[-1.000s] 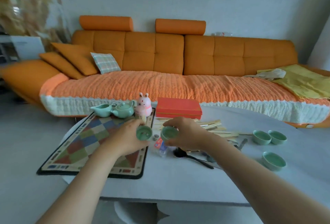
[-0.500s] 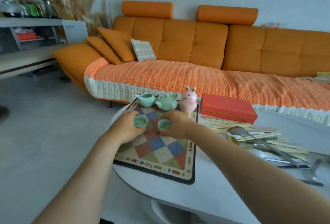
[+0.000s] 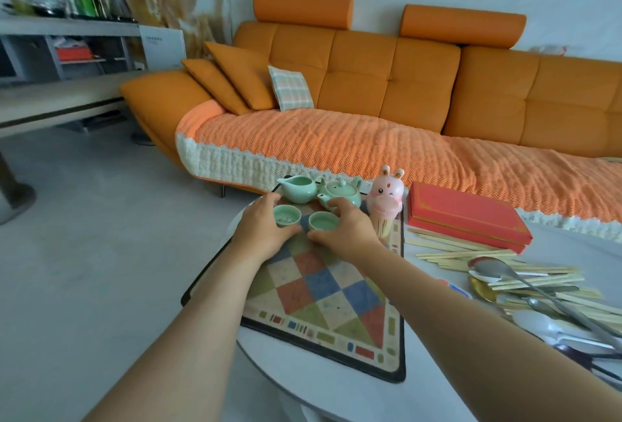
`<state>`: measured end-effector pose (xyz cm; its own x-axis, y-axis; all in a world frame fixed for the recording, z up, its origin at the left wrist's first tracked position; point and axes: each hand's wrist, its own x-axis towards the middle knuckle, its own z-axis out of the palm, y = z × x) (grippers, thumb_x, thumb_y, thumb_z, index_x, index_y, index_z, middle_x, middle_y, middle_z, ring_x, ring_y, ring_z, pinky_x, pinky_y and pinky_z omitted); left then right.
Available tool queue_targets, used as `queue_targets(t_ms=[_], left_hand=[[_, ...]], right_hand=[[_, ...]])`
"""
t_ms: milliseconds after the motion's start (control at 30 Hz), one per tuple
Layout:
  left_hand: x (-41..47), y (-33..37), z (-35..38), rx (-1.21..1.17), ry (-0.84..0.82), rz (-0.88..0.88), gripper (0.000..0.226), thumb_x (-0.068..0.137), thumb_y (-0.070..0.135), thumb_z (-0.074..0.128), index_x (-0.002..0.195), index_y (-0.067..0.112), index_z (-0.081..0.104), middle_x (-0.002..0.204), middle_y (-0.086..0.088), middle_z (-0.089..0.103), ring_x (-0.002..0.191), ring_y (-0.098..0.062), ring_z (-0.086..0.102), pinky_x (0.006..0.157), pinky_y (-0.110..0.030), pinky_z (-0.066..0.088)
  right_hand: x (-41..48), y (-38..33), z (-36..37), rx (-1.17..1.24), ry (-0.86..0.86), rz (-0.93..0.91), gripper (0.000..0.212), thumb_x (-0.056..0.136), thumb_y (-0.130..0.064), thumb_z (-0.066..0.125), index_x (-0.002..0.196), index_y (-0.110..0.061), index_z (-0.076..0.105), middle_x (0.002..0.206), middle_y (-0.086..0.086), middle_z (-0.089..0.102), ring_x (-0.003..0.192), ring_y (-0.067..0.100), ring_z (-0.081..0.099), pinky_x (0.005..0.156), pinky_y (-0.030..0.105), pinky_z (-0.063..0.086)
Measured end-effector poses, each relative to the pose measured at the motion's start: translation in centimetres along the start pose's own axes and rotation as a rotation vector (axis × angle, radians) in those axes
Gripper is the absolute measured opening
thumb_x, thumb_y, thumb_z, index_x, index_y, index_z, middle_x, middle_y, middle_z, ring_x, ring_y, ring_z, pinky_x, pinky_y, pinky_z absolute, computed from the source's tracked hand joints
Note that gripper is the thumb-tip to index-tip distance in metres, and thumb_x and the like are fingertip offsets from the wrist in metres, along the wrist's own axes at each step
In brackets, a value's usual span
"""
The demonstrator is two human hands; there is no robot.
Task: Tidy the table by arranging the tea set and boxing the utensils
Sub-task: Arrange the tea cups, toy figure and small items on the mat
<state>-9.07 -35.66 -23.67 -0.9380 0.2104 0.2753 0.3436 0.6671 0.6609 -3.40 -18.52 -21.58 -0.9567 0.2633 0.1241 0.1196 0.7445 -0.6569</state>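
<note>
White tabletop [image 3: 336,384] carries checkered mat [image 3: 323,290]; red box [image 3: 468,216] right, beside utensil pile [image 3: 538,290]. Teapot [image 3: 340,193], pitcher [image 3: 298,188] at mat's far edge. Left hand [image 3: 261,231] grip grasping 1 cup [image 3: 286,215], right hand [image 3: 346,228] another cup [image 3: 319,221], both on mat.

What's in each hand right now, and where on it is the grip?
Each hand holds a small green teacup by its sides: left hand around the left teacup, right hand around the right teacup, both low over the checkered mat.
</note>
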Motion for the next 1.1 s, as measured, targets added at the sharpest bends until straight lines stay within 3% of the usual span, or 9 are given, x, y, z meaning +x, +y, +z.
queue_targets(t_ms=[167,333,467,633,733,900,1000,1100], left_hand=[[1.1,-1.2,0.0,-0.068,-0.091,-0.04,0.076,0.077,0.043,0.074,0.142,0.024,0.04,0.138,0.003,0.049,0.127,-0.019,0.046,0.099,-0.034,0.042],[1.4,-1.1,0.3,-0.098,-0.013,-0.037,0.068,0.079,0.037,0.077,0.137,0.022,0.045,0.134,0.001,0.053,0.12,-0.019,0.052,0.093,-0.035,0.044],[1.5,-0.8,0.6,-0.043,0.021,-0.051,0.063,0.081,0.04,0.073,0.136,0.027,0.045,0.132,0.006,0.057,0.119,-0.021,0.053,0.091,-0.038,0.047],[1.8,-0.2,0.0,0.084,-0.092,-0.074,0.074,0.08,0.042,0.068,0.144,0.025,0.034,0.138,-0.002,0.046,0.128,-0.028,0.039,0.098,-0.045,0.043],[1.2,1.9,-1.0,0.229,-0.043,-0.044,0.063,0.085,0.042,0.06,0.14,0.023,0.036,0.135,-0.004,0.039,0.128,-0.027,0.032,0.088,-0.04,0.04],[-1.5,7.5,-1.4,0.106,0.038,0.08,0.038,0.089,0.035,0.056,0.125,0.025,0.047,0.118,0.004,0.046,0.116,-0.019,0.043,0.082,-0.031,0.036],[-3.9,11.6,0.0,0.021,-0.021,0.173,0.028,0.09,0.035,0.056,0.116,0.03,0.049,0.107,0.012,0.049,0.098,-0.013,0.052,0.075,-0.032,0.04],[-6.5,16.0,2.3,-0.037,-0.121,0.226,0.02,0.09,0.036,0.056,0.109,0.034,0.051,0.099,0.016,0.057,0.089,-0.01,0.058,0.071,-0.033,0.043]], right_hand=[[-0.1,1.2,1.1,0.064,0.014,-0.03,0.074,0.07,-0.032,0.077,0.134,-0.025,0.041,0.125,-0.003,0.044,0.12,0.017,0.047,0.099,0.029,0.042],[1.0,1.4,1.8,0.125,0.07,-0.007,0.066,0.07,-0.041,0.075,0.126,-0.026,0.043,0.12,-0.002,0.053,0.111,0.017,0.054,0.092,0.033,0.048],[1.2,1.2,2.7,0.101,0.121,-0.018,0.064,0.072,-0.044,0.075,0.124,-0.023,0.044,0.12,-0.001,0.052,0.11,0.017,0.053,0.092,0.033,0.048],[1.3,1.3,1.8,0.088,0.045,-0.016,0.076,0.071,-0.037,0.079,0.134,-0.022,0.039,0.129,0.002,0.047,0.118,0.019,0.049,0.095,0.03,0.043],[0.3,1.0,0.2,0.09,-0.002,-0.029,0.076,0.075,-0.033,0.076,0.14,-0.023,0.037,0.133,0.002,0.043,0.117,0.018,0.049,0.097,0.031,0.044],[-3.2,1.5,-3.8,0.045,0.016,-0.123,0.053,0.081,-0.032,0.071,0.129,-0.024,0.051,0.122,-0.002,0.053,0.098,0.014,0.057,0.086,0.029,0.049],[-6.2,3.0,-7.6,0.033,0.028,-0.151,0.035,0.086,-0.026,0.065,0.12,-0.023,0.06,0.112,-0.005,0.062,0.081,0.01,0.057,0.074,0.024,0.046],[-9.5,5.8,-12.2,-0.016,0.059,-0.137,0.024,0.087,-0.024,0.065,0.111,-0.022,0.066,0.101,-0.01,0.065,0.072,0.003,0.054,0.073,0.021,0.043]])
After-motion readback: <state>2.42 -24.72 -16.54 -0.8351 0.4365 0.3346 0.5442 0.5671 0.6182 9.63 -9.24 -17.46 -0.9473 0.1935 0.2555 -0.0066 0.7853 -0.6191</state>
